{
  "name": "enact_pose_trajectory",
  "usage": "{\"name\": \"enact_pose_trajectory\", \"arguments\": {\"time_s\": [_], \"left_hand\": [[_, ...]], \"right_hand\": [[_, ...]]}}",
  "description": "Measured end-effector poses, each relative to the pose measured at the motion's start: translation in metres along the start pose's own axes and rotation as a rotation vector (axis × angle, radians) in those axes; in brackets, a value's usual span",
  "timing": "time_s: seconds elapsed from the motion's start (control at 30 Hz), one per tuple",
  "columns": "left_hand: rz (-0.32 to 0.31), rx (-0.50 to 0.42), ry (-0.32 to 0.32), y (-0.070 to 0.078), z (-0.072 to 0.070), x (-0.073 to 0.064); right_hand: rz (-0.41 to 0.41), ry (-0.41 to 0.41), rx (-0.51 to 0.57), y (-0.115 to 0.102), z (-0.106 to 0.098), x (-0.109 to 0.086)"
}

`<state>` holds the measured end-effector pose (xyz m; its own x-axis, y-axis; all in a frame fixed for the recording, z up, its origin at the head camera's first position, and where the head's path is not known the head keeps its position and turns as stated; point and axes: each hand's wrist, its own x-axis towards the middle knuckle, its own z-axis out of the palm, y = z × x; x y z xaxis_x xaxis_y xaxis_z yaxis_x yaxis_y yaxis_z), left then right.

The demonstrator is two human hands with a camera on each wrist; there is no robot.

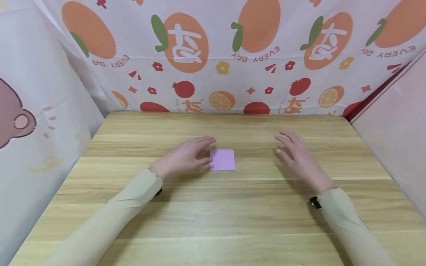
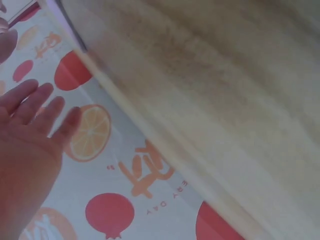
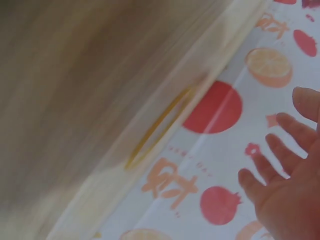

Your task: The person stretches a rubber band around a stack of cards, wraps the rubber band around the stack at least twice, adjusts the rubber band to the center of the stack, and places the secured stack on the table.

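A flat purple square with rounded corners lies on the wooden table. My left hand hovers at its left side, thumb tip overlapping the square's left edge in the head view, fingers extended past its upper left corner. Part of the square's edge shows at the top of the left wrist view. Well to the right, my right hand is held over the table with loosely bent, spread fingers and nothing in them. A thin yellow loop lies on the table in the right wrist view; the head view does not show it.
The wooden table ends at a fruit-print cloth along its far edge. A white cloth with a bear print hangs on the left, and a pale panel stands on the right. Dark bands sit at both wrists.
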<state>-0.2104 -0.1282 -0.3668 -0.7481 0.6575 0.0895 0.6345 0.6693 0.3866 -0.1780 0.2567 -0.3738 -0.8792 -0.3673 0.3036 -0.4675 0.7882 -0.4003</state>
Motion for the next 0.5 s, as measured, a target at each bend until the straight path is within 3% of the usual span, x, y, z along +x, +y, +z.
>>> {"name": "enact_pose_trajectory", "arguments": {"time_s": [0.23,0.5], "left_hand": [[-0.068,-0.117,-0.050,-0.003,0.001,0.008],[-0.110,-0.193,-0.119,-0.008,0.001,0.023]], "right_hand": [[-0.020,-0.032,0.059,0.023,-0.007,-0.001],[0.025,-0.103,0.129,0.049,-0.018,0.001]]}}
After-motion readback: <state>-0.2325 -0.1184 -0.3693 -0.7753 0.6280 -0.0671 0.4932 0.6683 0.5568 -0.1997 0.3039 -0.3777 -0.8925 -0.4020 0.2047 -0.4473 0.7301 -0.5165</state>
